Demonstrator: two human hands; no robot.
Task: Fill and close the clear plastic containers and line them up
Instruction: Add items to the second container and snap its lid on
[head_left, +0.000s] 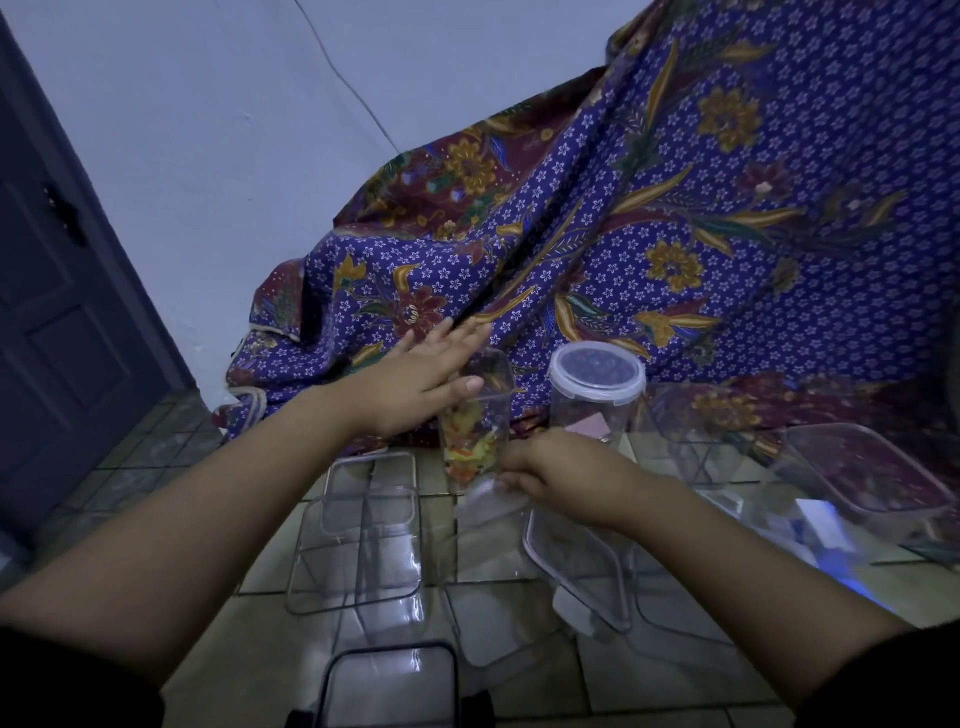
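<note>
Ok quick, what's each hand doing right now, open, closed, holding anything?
Left hand: open, flat against the tall clear plastic container of colourful pieces.
Right hand: closed grip at that container's base, on a clear piece I cannot identify.

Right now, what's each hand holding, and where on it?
Left hand lies open against the upper part of the tall clear plastic container with colourful pieces inside, steadying it rather than gripping. Right hand grips a clear flap at its base.

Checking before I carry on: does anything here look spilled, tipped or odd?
No spill shows. The container of colourful snacks stands upright under the left hand, with the right hand at its base. The round container is already closed.
</note>
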